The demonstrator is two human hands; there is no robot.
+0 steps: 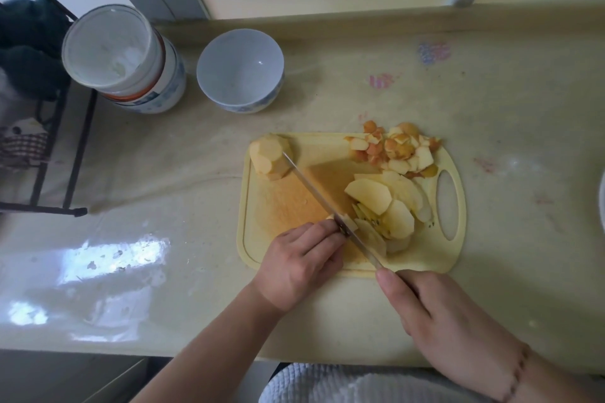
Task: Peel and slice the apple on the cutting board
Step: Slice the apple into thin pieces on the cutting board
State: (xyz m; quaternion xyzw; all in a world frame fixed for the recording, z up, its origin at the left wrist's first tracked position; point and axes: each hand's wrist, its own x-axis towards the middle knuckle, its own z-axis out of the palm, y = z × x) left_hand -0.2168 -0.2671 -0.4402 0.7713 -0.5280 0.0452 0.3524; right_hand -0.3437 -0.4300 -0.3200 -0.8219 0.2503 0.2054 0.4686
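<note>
Apple [379,206] peeled, pale, mostly thin slices

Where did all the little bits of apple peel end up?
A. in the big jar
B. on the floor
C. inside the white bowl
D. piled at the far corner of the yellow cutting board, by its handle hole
D: the apple peel lies heaped at the far right corner of the cutting board, just beyond its handle hole, while the white bowl holds none.
</note>
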